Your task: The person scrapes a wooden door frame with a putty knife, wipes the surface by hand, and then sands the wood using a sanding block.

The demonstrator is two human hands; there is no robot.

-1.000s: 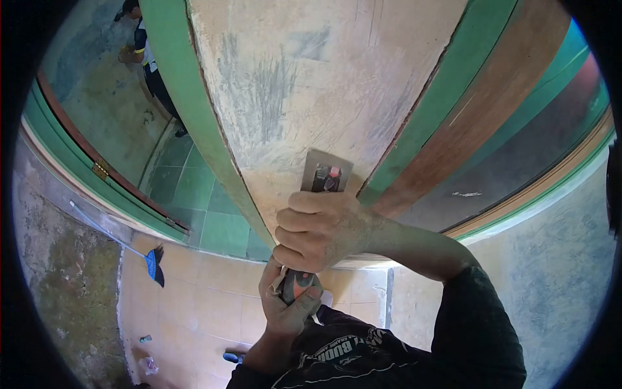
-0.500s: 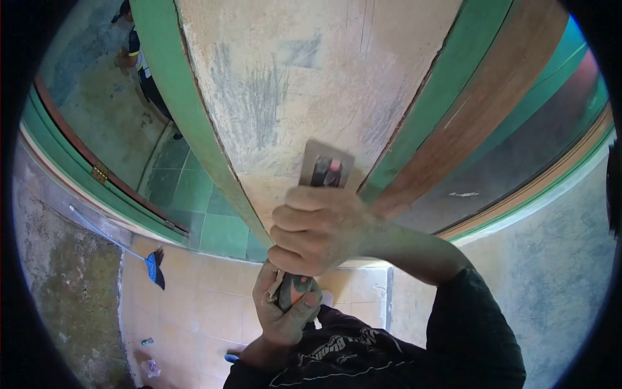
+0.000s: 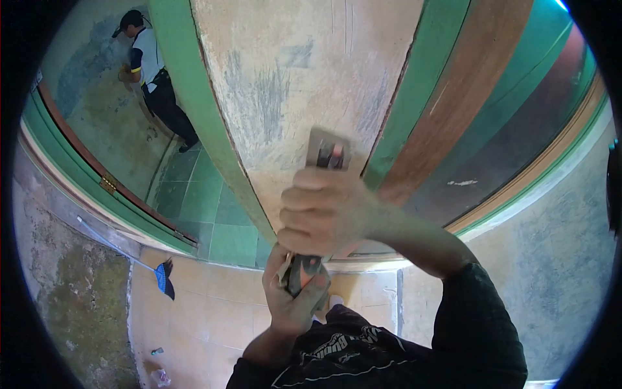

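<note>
My right hand (image 3: 324,211) is closed in a fist around the handle of a flat trowel (image 3: 319,146). The trowel's rectangular metal blade points up over the lower part of a plastered wall panel (image 3: 311,84), which carries grey scuffed patches. Just below the fist, my left hand (image 3: 288,301) is wrapped around a dark grey and orange object (image 3: 303,269); I cannot tell whether it is part of the trowel or a separate tool. A pale strip shows beside the left fingers. Both hands are close together in front of my dark shirt.
Green frames (image 3: 207,97) border the panel. Through the left doorway a person (image 3: 152,71) stands facing a wall. A blue broom (image 3: 162,279) lies at lower left on the tiled floor (image 3: 214,311). Near it are a small object (image 3: 157,351) and a clear plastic bag (image 3: 160,377).
My view has shifted, so more of the person in the doorway shows. Both hands and the trowel appear slightly higher, with the grips unchanged.
</note>
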